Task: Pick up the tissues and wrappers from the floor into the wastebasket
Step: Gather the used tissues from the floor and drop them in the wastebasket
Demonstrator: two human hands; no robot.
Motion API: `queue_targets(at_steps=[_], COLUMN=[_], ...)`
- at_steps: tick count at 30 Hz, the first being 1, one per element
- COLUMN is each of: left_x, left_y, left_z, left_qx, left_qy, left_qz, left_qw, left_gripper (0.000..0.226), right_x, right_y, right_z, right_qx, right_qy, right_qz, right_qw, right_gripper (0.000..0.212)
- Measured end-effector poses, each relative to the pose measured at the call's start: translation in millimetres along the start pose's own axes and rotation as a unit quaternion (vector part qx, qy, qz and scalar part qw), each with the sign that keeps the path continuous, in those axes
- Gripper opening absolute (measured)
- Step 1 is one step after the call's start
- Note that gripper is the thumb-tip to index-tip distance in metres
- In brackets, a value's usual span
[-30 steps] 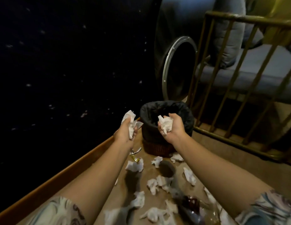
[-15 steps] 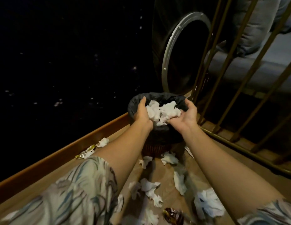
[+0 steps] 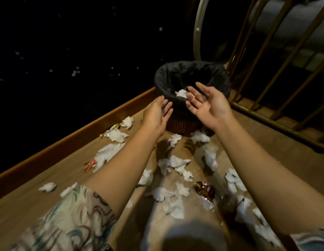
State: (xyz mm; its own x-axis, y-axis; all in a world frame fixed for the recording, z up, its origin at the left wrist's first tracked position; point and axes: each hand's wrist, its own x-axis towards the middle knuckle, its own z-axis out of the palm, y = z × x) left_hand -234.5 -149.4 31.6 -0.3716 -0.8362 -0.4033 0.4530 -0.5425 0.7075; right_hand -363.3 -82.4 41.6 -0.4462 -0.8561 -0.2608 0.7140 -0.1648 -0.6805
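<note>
Both hands empty, fingers spread, at wastebasket [image 3: 192, 77] rim: left hand [image 3: 156, 115], right hand [image 3: 208, 104]. Nearest tissues [image 3: 175, 139] lie just below basket base, toward the person; left hand slightly nearer.

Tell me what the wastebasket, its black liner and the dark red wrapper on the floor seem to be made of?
The wastebasket looks like woven wicker or ribbed plastic, matte reddish-brown with vertical ribs at its base. Its liner seems thin plastic film, creased and faintly glossy. The dark red wrapper looks like metallised foil, crinkled with bright glints.
</note>
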Motion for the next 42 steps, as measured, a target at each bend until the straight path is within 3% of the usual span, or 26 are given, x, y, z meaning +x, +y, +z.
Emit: queue_targets(at_steps=[4, 7, 11, 13, 17, 19, 22, 25, 27, 29, 33, 36, 39, 42], left_x=[-30.9, -50.9, -72.1, -77.8, -94.7, -97.6, -96.9, -92.2, -92.5, -96.0, -96.5, -93.0, -87.3, -76.9], left_y=[-18.3, -36.5, -76.4, -99.8, -136.3, -145.8, -154.4, -163.2, -168.1, -169.0, -167.8, -164.2, -156.3, -141.4], left_z=[-59.8, -105.9, -165.2, -193.5, -227.3, -234.9, -239.1, -250.8, -261.6, -267.5, -268.8, -262.9, -250.5, -234.3], left_qx=[0.049, 0.162, 0.345, 0.451, 0.659, 0.702, 0.74, 0.774, 0.765, 0.735, 0.665, 0.625, 0.584, 0.573], left_qy=[0.052, 0.086, 0.077, 0.016, -0.103, -0.123, -0.142, -0.092, -0.072, -0.048, 0.002, 0.005, 0.046, 0.078], left_qz=[-0.006, -0.005, -0.027, -0.003, 0.047, 0.045, 0.013, 0.069, 0.089, 0.093, 0.111, 0.134, 0.134, 0.202], left_qw=[0.997, 0.983, 0.935, 0.892, 0.743, 0.7, 0.658, 0.622, 0.634, 0.67, 0.738, 0.769, 0.799, 0.791], left_gripper=[0.019, 0.02, 0.02, 0.025, 0.049, 0.058, 0.074, 0.047, 0.033, 0.021, 0.005, 0.014, 0.029, 0.026], right_x=[-29.2, -46.4, -73.4, -87.1, -116.0, -128.7, -141.5, -149.7, -153.4, -154.6, -139.4, -120.2, -105.3, -101.3], right_y=[46.8, 85.7, 131.1, 154.4, 204.6, 223.9, 238.8, 244.6, 244.5, 240.5, 227.7, 222.5, 223.0, 224.4], right_z=[-1.9, -16.0, -53.8, -75.5, -114.0, -130.1, -148.3, -162.9, -169.3, -171.6, -163.0, -146.6, -142.2, -145.4], right_qx=[-0.123, -0.259, -0.523, -0.614, -0.747, -0.808, -0.828, -0.832, -0.823, -0.807, -0.781, -0.75, -0.766, -0.793], right_qy=[0.022, 0.043, 0.036, 0.029, 0.025, 0.0, -0.054, -0.125, -0.154, -0.162, -0.11, -0.075, -0.038, -0.027], right_qz=[0.03, 0.055, 0.087, 0.075, 0.061, 0.061, 0.018, 0.001, -0.018, -0.041, -0.085, -0.107, -0.074, -0.068], right_qw=[0.992, 0.963, 0.847, 0.785, 0.662, 0.586, 0.558, 0.54, 0.547, 0.566, 0.609, 0.649, 0.638, 0.605], right_gripper=[0.018, 0.015, 0.014, 0.017, 0.013, 0.041, 0.052, 0.037, 0.026, 0.022, 0.021, 0.027, 0.037, 0.037])
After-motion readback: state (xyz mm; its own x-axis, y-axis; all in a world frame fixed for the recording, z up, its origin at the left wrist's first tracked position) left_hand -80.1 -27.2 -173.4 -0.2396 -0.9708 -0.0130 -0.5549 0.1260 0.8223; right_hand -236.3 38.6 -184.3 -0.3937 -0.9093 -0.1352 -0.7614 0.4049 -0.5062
